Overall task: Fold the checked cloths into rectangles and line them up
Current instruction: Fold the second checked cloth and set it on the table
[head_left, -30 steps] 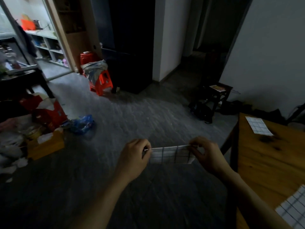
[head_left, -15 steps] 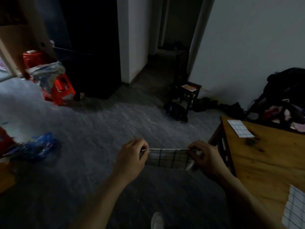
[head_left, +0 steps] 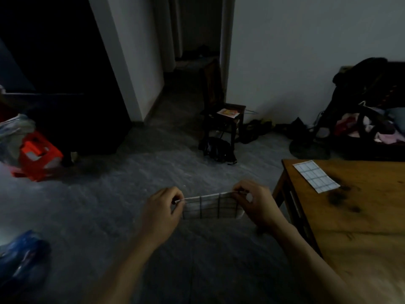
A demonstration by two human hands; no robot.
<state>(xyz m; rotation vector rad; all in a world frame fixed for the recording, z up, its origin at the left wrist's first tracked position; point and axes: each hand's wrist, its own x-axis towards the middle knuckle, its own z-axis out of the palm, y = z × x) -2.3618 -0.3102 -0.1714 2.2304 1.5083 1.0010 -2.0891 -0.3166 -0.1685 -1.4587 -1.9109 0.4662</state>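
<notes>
Checked cloth stretched between your two hands, above the floor

Your left hand (head_left: 162,207) and right hand (head_left: 254,205) each pinch an upper corner of the folded checked cloth (head_left: 210,207) — it hangs taut between them, left of the wooden table (head_left: 361,216). Farther off, a second folded cloth (head_left: 315,176) lies flat near the table's far corner. The room is dim — no writing is legible.
</notes>
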